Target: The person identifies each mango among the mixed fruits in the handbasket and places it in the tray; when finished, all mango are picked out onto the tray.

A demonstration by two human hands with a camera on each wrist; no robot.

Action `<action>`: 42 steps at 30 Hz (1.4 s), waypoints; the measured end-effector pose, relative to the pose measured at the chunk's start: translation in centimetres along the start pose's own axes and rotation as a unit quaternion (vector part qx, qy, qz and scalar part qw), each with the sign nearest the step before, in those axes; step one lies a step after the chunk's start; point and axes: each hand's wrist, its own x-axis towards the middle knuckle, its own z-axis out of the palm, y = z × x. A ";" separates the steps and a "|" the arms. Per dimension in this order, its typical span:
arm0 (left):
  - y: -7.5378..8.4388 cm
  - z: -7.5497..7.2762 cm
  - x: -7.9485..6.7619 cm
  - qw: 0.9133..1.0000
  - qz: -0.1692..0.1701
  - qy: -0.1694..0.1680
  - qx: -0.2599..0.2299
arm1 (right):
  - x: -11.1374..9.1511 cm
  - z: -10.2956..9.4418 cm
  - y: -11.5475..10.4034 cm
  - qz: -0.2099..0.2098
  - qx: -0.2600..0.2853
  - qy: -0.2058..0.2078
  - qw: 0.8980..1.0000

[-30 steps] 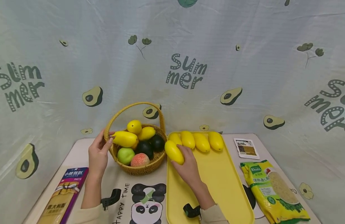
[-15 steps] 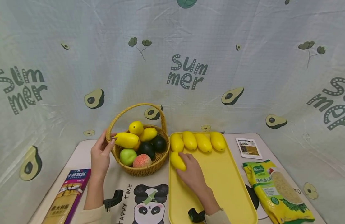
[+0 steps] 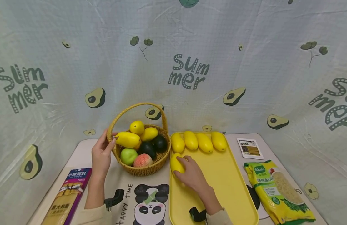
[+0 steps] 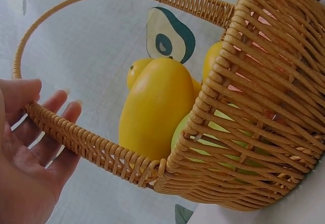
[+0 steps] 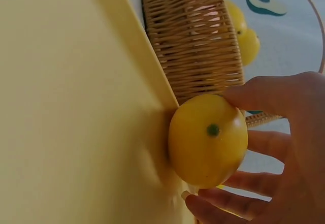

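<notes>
In the head view my left hand (image 3: 101,154) holds the left side of the handle of a wicker basket (image 3: 145,171); the left wrist view shows its thumb and fingers around the woven handle (image 4: 96,145). Inside the basket lie yellow mangoes (image 3: 128,139), a green apple (image 3: 128,157), a peach (image 3: 143,161) and dark green avocados (image 3: 160,143). On the yellow tray (image 3: 215,187), my right hand (image 3: 191,175) grips a yellow mango (image 3: 177,164) near the tray's left rim. Its thumb and fingers lie on opposite sides of that mango (image 5: 205,148) in the right wrist view.
Several yellow mangoes (image 3: 204,142) line the tray's back edge. A Knorr bag (image 3: 279,192) and a small white labelled pack (image 3: 250,148) lie right of the tray. A pasta pack (image 3: 66,195) lies at the left. A printed curtain (image 3: 187,109) hangs behind.
My right hand has lowered the mango onto the tray, in front of the row's left end, and drawn it nearer. The left hand keeps its place on the handle.
</notes>
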 end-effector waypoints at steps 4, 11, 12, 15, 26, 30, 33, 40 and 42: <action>-0.1 -0.2 0.0 1.000 0.001 0.000 0.003 | 0.2 0.2 0.0 0.000 0.016 -0.005 1.000; -0.2 -0.6 -0.2 1.000 -0.009 0.002 0.005 | 0.2 0.6 -0.2 -0.004 0.010 -0.003 1.000; -0.2 -0.7 -0.3 1.000 -0.009 0.002 0.006 | 0.2 0.6 -0.3 -0.005 0.006 0.000 1.000; -0.3 -0.8 -0.3 1.000 -0.008 0.001 0.006 | 0.2 0.7 -0.4 -0.008 0.003 0.016 1.000; -0.6 -0.8 -0.5 1.000 -0.011 0.001 0.003 | 0.2 1.5 -2.1 -0.062 0.048 0.060 0.995; -0.5 -0.6 -0.5 1.000 -0.008 -0.001 -0.002 | 0.1 2.1 -2.8 -0.079 0.064 0.061 0.993; -0.4 -0.5 -0.5 1.000 -0.004 0.005 -0.002 | 0.3 2.5 -3.5 -0.101 0.079 0.067 0.990; -0.3 -0.3 -0.1 1.000 0.002 0.008 -0.002 | 1.5 3.1 -5.7 -0.138 0.111 0.084 0.981; -0.4 -0.1 0.0 1.000 0.001 0.005 -0.006 | 2.2 3.1 -6.3 -0.142 0.112 0.077 0.980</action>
